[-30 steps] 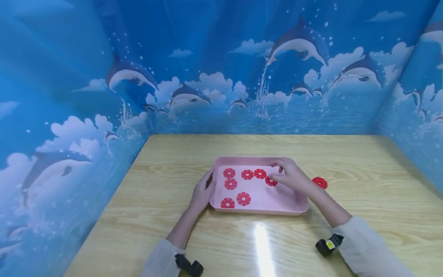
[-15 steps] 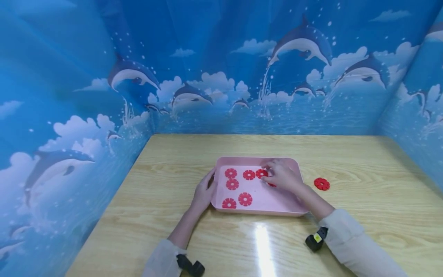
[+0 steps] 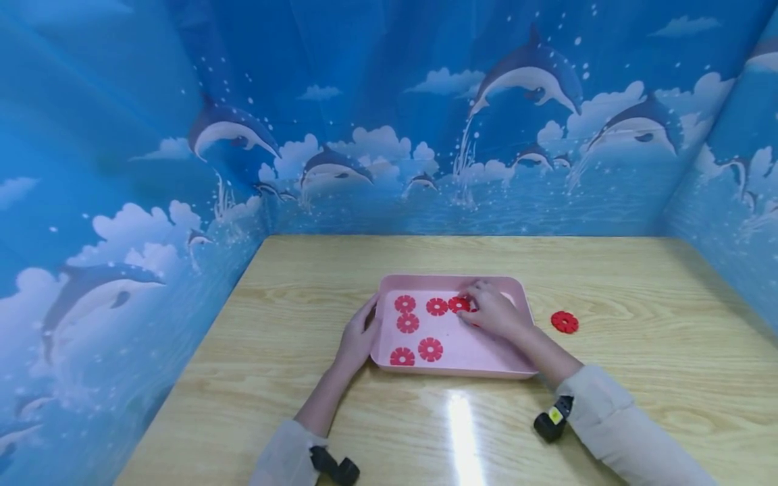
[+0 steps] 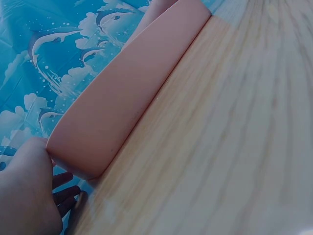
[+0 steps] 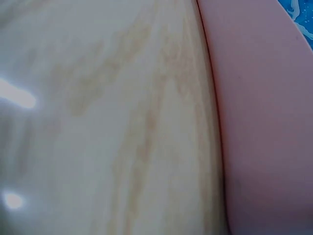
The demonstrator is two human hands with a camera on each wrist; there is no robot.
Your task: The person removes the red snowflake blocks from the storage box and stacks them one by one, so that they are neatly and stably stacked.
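Observation:
A shallow pink tray (image 3: pixel 486 364) stands on the table with several red notched plastic discs (image 3: pixel 430 349) in it. My left hand (image 3: pixel 355 341) holds the tray's left side, its thumb at the rim and fingers outside. The left wrist view shows that hand (image 4: pixel 24 191) at the tray's corner, fingers spread low near the table. Inside the tray, my right hand (image 3: pixel 495 314) has its curled fingers and thumb about a red disc (image 3: pixel 458 305) near the back wall. Another disc is mostly hidden under this hand. No part of it shows in the right wrist view.
One more red disc (image 3: pixel 564 322) lies on the wooden table (image 3: pixel 292 297) right of the tray. Blue dolphin-print curtains (image 3: pixel 377 196) border the table's back and sides. Light reflects off the table (image 3: pixel 462 432) in front of the tray.
My right hand has moved left and down within the tray, its fingers closing near the disc. Over the last half second it hardly moved. My left hand has stayed at the tray's side.

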